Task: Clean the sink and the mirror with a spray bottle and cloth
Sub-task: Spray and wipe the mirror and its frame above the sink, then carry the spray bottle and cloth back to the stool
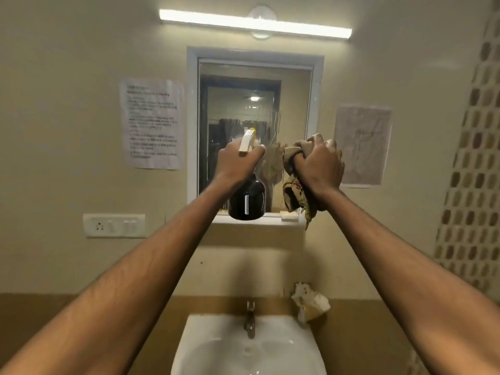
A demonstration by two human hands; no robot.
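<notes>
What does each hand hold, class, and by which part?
The left hand grips the spray bottle by its neck, under the white trigger head. The right hand clutches the cloth bunched near its top.

Shared washroom: wall mirror (254,131) over white sink (194,347), posted notice (153,123).

Mirror (254,85) above sink (216,345); tap (250,319) between

A lit tube light (255,23) hangs on the beige wall (67,50) above two taped papers (152,123).
</notes>
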